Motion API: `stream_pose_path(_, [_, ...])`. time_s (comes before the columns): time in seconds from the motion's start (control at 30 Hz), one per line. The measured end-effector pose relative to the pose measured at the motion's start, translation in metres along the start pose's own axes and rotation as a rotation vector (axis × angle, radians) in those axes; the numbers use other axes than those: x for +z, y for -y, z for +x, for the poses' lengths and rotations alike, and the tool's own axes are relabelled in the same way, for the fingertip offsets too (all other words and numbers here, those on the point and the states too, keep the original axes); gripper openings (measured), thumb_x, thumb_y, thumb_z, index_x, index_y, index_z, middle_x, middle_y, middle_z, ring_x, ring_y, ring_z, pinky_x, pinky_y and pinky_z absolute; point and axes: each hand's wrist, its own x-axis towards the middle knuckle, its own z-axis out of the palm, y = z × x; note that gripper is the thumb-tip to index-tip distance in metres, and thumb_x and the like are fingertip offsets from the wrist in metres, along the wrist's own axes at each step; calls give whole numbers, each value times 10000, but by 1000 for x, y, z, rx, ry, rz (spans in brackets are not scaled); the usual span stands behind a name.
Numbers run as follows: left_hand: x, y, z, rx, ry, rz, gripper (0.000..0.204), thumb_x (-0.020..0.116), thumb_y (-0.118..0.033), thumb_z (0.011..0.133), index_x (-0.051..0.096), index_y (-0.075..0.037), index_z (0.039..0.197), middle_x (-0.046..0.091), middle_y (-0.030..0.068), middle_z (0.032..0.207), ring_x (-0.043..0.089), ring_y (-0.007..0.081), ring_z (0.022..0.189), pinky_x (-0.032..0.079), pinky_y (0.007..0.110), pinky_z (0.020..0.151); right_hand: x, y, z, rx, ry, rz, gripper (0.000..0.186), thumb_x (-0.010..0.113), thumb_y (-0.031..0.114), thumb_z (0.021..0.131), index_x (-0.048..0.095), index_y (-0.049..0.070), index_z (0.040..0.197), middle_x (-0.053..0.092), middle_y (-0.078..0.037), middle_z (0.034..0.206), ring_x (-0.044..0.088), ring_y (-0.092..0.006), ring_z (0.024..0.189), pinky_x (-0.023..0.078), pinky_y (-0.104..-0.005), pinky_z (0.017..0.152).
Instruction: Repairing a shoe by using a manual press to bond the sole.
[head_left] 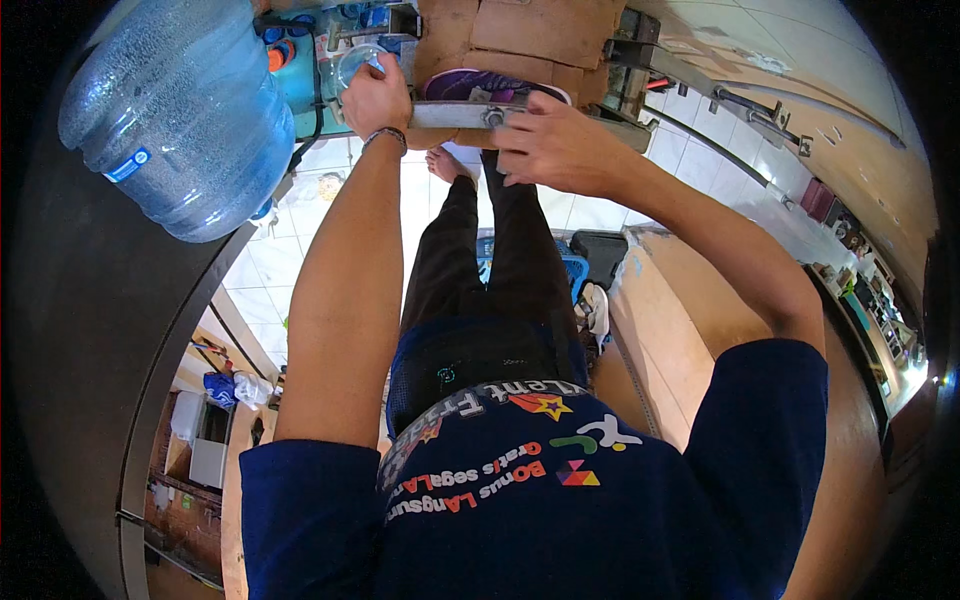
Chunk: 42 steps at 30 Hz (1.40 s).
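My left hand (pixel 378 101), with a dark band at the wrist, is closed at the left end of a pale metal bar (pixel 448 116). A clear round plastic piece (pixel 358 66) shows beside its fingertips; what the fingers grip is hidden. My right hand (pixel 556 147) is bent over the bar's right part, fingers curled together, close to a round metal fitting (pixel 492 117) on the bar. Whatever it holds is too small to make out. Just beyond the bar a purple shoe (pixel 482 84) lies on brown cardboard (pixel 540 32).
A large clear blue water jug (pixel 190 120) stands at the left by a dark surface (pixel 80 330). Metal frame rails (pixel 735 105) run off at the far right. Below, near my legs, are a blue basket (pixel 575 272) and a bare foot (pixel 447 164) on white tiles (pixel 262 260).
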Motion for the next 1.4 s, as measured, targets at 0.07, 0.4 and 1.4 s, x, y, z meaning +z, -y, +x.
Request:
stream_pose_path(0.07, [-3,-2,-2,-23,20,5,563,487,-520,875,726,-11,841,686,282,876,659,452,894,494,521,811,-3,-1,16,-103,-195,-71,188,700,257,781,634,89,834,572,-42,946,575,-221,901,391,-349,832])
stream_pose_path(0.4, [-5,0,-2,-13,-9,31,518,495,-485,882,716,-22,808,694,258,834,672,436,841,500,501,811,-1,-15,26,350,-260,282,235,609,255,910,625,47,1018,649,-135,948,633,-331,822,529,-429,722])
stream_pose_path(1.4, [-3,-2,-1,30,-39,-4,552,495,-504,888,714,-2,815,689,273,847,665,453,851,501,515,807,8,15,-27,333,-231,-12,250,658,306,874,672,59,841,605,-85,854,607,-255,885,464,-388,786])
